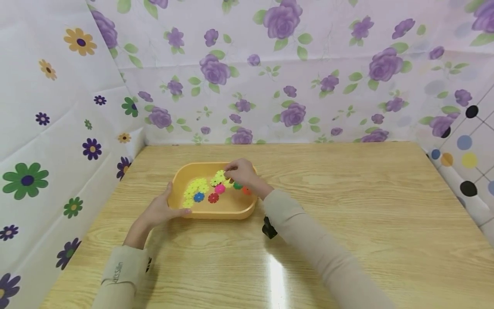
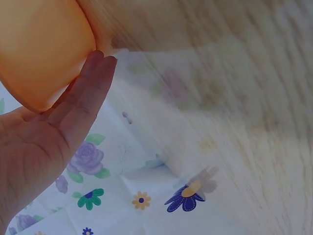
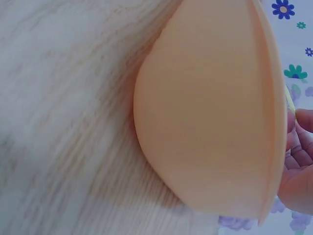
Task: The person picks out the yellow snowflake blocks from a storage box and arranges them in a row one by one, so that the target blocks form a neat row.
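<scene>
The wood-grain counter (image 1: 355, 201) fills the lower and middle part of the frame, with a long white reflection (image 1: 276, 279) at the bottom centre. Behind it, across the top, hangs a pale sheet (image 1: 328, 56) printed with purple roses; on the left side is a white sheet (image 1: 58, 137) with daisies, and at the right edge a cloth (image 1: 468, 137) with coloured dots. The orange-yellow tray (image 1: 224, 215) stands left of the centre, on the counter. In it lie yellow flower-shaped pieces (image 1: 197, 187), with blue, pink, red, green and orange ones. The left hand (image 1: 159, 209) grips the near left corner, its thumb over the rim. The right hand (image 1: 242, 172), above the tray's far right part, pinches a thin yellow piece (image 3: 289, 100) between thumb and finger.
</scene>
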### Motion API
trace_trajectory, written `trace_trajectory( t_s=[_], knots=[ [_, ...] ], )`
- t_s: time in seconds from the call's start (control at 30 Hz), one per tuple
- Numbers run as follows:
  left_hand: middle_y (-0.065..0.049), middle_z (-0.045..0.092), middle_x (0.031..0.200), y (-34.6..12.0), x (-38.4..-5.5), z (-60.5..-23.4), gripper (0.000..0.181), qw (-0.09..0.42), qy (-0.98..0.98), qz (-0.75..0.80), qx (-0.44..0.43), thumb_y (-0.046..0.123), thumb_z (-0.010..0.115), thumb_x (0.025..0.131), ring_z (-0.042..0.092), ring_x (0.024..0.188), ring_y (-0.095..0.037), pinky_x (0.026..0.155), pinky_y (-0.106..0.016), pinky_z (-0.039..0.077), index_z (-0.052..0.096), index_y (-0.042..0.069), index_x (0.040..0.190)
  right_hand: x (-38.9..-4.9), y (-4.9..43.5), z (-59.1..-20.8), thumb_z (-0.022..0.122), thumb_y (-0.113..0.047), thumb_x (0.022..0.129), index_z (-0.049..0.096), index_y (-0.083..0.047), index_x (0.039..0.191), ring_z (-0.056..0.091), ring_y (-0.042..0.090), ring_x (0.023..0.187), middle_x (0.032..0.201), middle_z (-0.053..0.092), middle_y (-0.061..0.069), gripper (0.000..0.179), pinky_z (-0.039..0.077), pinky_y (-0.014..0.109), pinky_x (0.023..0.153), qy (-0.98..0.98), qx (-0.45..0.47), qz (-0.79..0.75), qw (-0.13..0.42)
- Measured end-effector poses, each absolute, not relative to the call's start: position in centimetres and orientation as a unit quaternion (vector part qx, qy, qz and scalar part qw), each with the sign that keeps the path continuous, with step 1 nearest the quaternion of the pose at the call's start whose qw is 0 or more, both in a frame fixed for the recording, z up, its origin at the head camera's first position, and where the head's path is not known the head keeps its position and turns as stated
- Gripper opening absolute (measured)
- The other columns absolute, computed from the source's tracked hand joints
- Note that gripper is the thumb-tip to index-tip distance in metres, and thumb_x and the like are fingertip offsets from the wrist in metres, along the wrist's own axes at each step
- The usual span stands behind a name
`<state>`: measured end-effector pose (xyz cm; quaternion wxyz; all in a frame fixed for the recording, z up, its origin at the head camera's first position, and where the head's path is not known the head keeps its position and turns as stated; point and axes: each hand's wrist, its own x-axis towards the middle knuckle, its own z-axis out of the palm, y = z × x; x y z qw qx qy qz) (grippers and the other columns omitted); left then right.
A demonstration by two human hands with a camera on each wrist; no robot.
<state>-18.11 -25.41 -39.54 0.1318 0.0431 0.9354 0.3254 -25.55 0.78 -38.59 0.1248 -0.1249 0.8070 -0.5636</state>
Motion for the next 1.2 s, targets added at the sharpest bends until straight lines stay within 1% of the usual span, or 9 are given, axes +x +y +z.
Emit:
trace_trajectory(
  t_s=[0.1,0.23,0.33,0.5,0.63,0.73,0.83,0.9,1.2],
  knots=[
    [-0.035,0.006,0.143,-25.4,-18.2,-39.6,0.117,0.131,0.935,0.325,0.046,0.043,0.073,0.074,0.018,0.128,-0.048,0.102,-0.055,0.018,-0.010,-0.007,0.140,-25.7,1.4,-38.4,0.060,-0.004,0.085,0.067,0.002,0.099,0.062,0.029,0.073,0.082,0.066,0.013,0.017,0.050,0.044,0.072,0.806,-0.112,-0.568,0.124],
    [-0.034,0.006,0.143,-25.4,-18.1,-39.5,0.117,0.132,0.934,0.328,0.044,0.043,0.073,0.073,0.017,0.128,-0.048,0.102,-0.055,0.018,-0.009,-0.007,0.140,-25.6,2.2,-38.1,0.060,-0.006,0.085,0.067,0.001,0.099,0.062,0.027,0.072,0.080,0.066,0.010,0.017,0.051,0.037,0.065,0.814,-0.112,-0.558,0.116],
    [-0.034,0.006,0.143,-25.4,-18.0,-39.5,0.117,0.133,0.934,0.329,0.040,0.042,0.073,0.073,0.017,0.129,-0.047,0.102,-0.055,0.017,-0.009,-0.007,0.141,-25.5,2.9,-37.8,0.059,-0.007,0.085,0.067,0.000,0.100,0.062,0.026,0.071,0.080,0.066,0.010,0.018,0.050,0.034,0.064,0.817,-0.117,-0.553,0.114],
    [-0.035,0.007,0.143,-25.4,-18.1,-39.5,0.117,0.133,0.936,0.324,0.041,0.043,0.073,0.074,0.019,0.128,-0.047,0.102,-0.055,0.018,-0.010,-0.007,0.140,-25.6,4.3,-37.3,0.059,-0.007,0.085,0.067,-0.001,0.102,0.062,0.029,0.074,0.082,0.066,0.011,0.019,0.049,0.039,0.068,0.814,-0.114,-0.558,0.114],
    [-0.035,0.009,0.142,-25.5,-18.1,-39.6,0.117,0.131,0.937,0.322,0.044,0.043,0.073,0.074,0.021,0.127,-0.047,0.102,-0.054,0.020,-0.009,-0.007,0.140,-25.8,5.3,-37.4,0.059,-0.007,0.085,0.066,-0.001,0.103,0.061,0.024,0.069,0.083,0.066,0.011,0.020,0.048,0.041,0.068,0.815,-0.104,-0.560,0.110],
    [-0.035,0.009,0.142,-25.5,-18.2,-39.7,0.117,0.129,0.937,0.322,0.045,0.042,0.073,0.074,0.022,0.127,-0.047,0.101,-0.054,0.020,-0.009,-0.007,0.140,-26.0,6.0,-37.6,0.059,-0.007,0.085,0.066,0.000,0.104,0.060,0.019,0.065,0.083,0.066,0.011,0.021,0.048,0.033,0.062,0.815,-0.099,-0.560,0.112],
    [-0.035,0.009,0.143,-25.6,-18.1,-39.8,0.117,0.129,0.937,0.323,0.046,0.042,0.073,0.074,0.022,0.127,-0.047,0.101,-0.054,0.020,-0.009,-0.007,0.140,-26.1,6.7,-37.9,0.059,-0.007,0.085,0.066,0.000,0.104,0.059,0.017,0.064,0.082,0.066,0.012,0.021,0.045,0.025,0.055,0.814,-0.094,-0.562,0.115],
    [-0.035,0.009,0.143,-25.6,-18.1,-39.8,0.117,0.129,0.937,0.322,0.045,0.042,0.073,0.074,0.022,0.127,-0.046,0.102,-0.054,0.021,-0.009,-0.007,0.140,-26.2,7.1,-38.0,0.059,-0.007,0.086,0.066,0.000,0.105,0.058,0.016,0.063,0.082,0.066,0.012,0.022,0.042,0.022,0.052,0.813,-0.091,-0.563,0.115],
    [-0.033,0.008,0.144,-25.6,-18.2,-39.8,0.116,0.130,0.935,0.328,0.040,0.042,0.073,0.074,0.021,0.128,-0.046,0.102,-0.054,0.020,-0.008,-0.006,0.141,-27.3,9.6,-38.2,0.057,-0.008,0.087,0.064,0.002,0.106,0.058,0.013,0.062,0.084,0.065,0.014,0.023,0.046,0.031,0.061,0.821,-0.067,-0.558,0.102]
  ],
)
